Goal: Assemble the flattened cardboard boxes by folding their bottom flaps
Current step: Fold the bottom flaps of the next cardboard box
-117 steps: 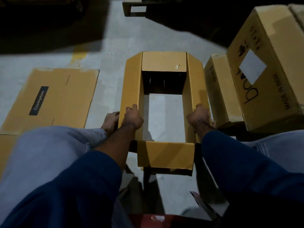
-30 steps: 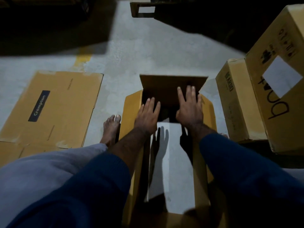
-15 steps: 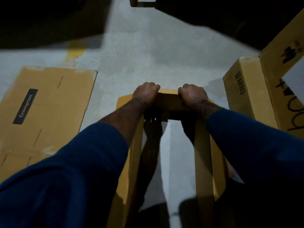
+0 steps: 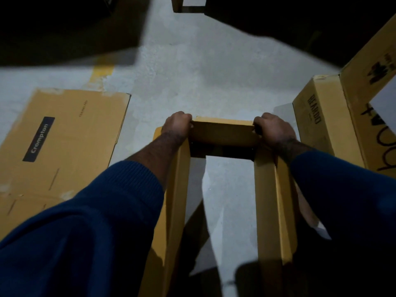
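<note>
left hand (image 4: 176, 125) and right hand (image 4: 271, 128) each curled tight over the far flap (image 4: 222, 133) of the open box (image 4: 276, 200), i'd say pressing it inward to fold. box sits between my arms; flattened crompton box (image 4: 60, 146) left of it.

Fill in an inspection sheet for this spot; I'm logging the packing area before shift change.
Surface: grey concrete floor, a yellow stripe at the shadow's edge.
Job's things: open box in work, floor visible through it; flat box labelled Crompton lies to its left.
Clutter: two printed boxes stacked at right.
Grips: left hand and right hand each closed on a far corner of the open box.
Cables: nothing seen.
Surroundings: dark, deep shadow beyond; details unreadable.
</note>
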The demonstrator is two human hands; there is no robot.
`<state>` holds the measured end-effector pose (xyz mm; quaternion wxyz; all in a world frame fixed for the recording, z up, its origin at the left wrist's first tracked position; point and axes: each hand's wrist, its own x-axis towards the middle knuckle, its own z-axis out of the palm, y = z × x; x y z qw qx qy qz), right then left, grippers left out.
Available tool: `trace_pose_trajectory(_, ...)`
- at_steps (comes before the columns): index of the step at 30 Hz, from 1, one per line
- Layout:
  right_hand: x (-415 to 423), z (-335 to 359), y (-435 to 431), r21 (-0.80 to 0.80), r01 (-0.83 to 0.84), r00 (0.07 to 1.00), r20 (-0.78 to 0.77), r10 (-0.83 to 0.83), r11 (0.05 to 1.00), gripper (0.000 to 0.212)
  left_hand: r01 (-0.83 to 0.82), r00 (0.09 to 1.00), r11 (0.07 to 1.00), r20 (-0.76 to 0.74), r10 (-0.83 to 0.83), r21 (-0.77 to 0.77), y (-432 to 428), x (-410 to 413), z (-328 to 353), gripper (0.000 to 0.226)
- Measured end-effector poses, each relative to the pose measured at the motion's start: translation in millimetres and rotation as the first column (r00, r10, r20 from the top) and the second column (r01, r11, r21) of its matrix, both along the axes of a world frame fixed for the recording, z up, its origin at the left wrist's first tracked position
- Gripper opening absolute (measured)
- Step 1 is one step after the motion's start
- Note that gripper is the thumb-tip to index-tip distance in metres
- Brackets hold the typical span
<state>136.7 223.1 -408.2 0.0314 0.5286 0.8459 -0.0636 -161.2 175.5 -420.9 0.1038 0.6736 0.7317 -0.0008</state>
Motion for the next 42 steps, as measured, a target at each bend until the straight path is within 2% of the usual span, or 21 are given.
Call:
trace_pose_trajectory(7, -8, 1, 11, -0.015, 0.060, 0.996, 0.073, -0.059, 0.998, 0.023, 0.001, 1.000, 0.999, -0.011, -0.001, 0.044, 4, 4, -3, 0.016)
trace_pose_trajectory(10, -4, -3, 12, -0.014, 0.065, 0.998, -0.007, -0.065, 0.998, 0.021, -0.018, 0.998, 0.997, 0.058, 0.014, 0.080, 3, 1, -7, 0.015)
trace_pose_trajectory(13, 3, -17, -4, -0.040, 0.136, 0.976, -0.167, -0.141, 0.990, 0.022, -0.070, 0.990, 0.989, 0.134, 0.053, 0.128, -5, 2, -15, 0.019)
trace_pose_trajectory(15, 5, -28, -24, -0.094, 0.251, 0.925, -0.269, -0.267, 0.964, 0.043, -0.187, 0.958, 0.974, 0.241, 0.153, 0.126, -22, 10, -25, 0.039)
trace_pose_trajectory(17, 5, -31, -43, -0.143, 0.416, 0.830, -0.343, -0.439, 0.898, 0.064, -0.336, 0.895, 0.940, 0.330, 0.299, 0.060, -47, 21, -34, 0.063)
trace_pose_trajectory(19, 7, -32, -62, -0.228, 0.525, 0.728, -0.378, -0.572, 0.820, 0.069, -0.412, 0.863, 0.911, 0.318, 0.392, -0.006, -73, 31, -38, 0.068)
trace_pose_trajectory(23, 13, -32, -118, -0.324, 0.609, 0.700, -0.211, -0.683, 0.724, 0.065, -0.498, 0.817, 0.858, 0.263, 0.512, -0.125, -130, 45, -32, 0.068)
trace_pose_trajectory(26, 17, -23, -169, -0.387, 0.632, 0.659, -0.186, -0.728, 0.671, 0.057, -0.547, 0.785, 0.812, 0.213, 0.582, -0.203, -186, 58, -21, 0.065)
trace_pose_trajectory(27, 18, -16, -186, -0.351, 0.640, 0.665, -0.191, -0.722, 0.683, 0.052, -0.566, 0.773, 0.794, 0.190, 0.605, -0.223, -205, 64, -18, 0.062)
trace_pose_trajectory(28, 17, -12, -205, -0.239, 0.647, 0.700, -0.189, -0.688, 0.724, 0.043, -0.580, 0.765, 0.777, 0.164, 0.622, -0.245, -223, 70, -14, 0.059)
trace_pose_trajectory(30, 12, 2, -244, -0.107, 0.673, 0.715, -0.159, -0.681, 0.732, 0.022, -0.605, 0.749, 0.745, 0.118, 0.652, -0.282, -250, 81, -1, 0.048)
trace_pose_trajectory(31, 10, 6, -256, -0.067, 0.722, 0.670, -0.178, -0.720, 0.688, 0.022, -0.603, 0.746, 0.736, 0.107, 0.657, -0.309, -258, 85, 6, 0.044)
trace_pose_trajectory(32, 7, 16, -263, -0.160, 0.757, 0.607, -0.188, -0.772, 0.634, 0.028, -0.590, 0.752, 0.735, 0.103, 0.651, -0.335, -261, 88, 12, 0.041)
trace_pose_trajectory(33, 9, 19, -267, -0.257, 0.761, 0.583, -0.133, -0.802, 0.596, 0.034, -0.575, 0.760, 0.740, 0.107, 0.641, -0.350, -261, 89, 18, 0.040)
trace_pose_trajectory(34, 13, 15, -268, -0.320, 0.748, 0.597, -0.060, -0.800, 0.582, 0.036, -0.564, 0.765, 0.746, 0.116, 0.633, -0.354, -259, 90, 22, 0.039)
trace_pose_trajectory(36, 21, 12, -264, -0.403, 0.699, 0.654, 0.026, -0.756, 0.591, 0.034, -0.555, 0.773, 0.756, 0.121, 0.623, -0.348, -252, 91, 28, 0.039)
trace_pose_trajectory(42, 5, 21, -222, -0.292, 0.686, 0.658, -0.139, -0.740, 0.666, 0.039, -0.549, 0.800, 0.801, 0.128, 0.586, -0.239, -208, 90, 51, 0.041)
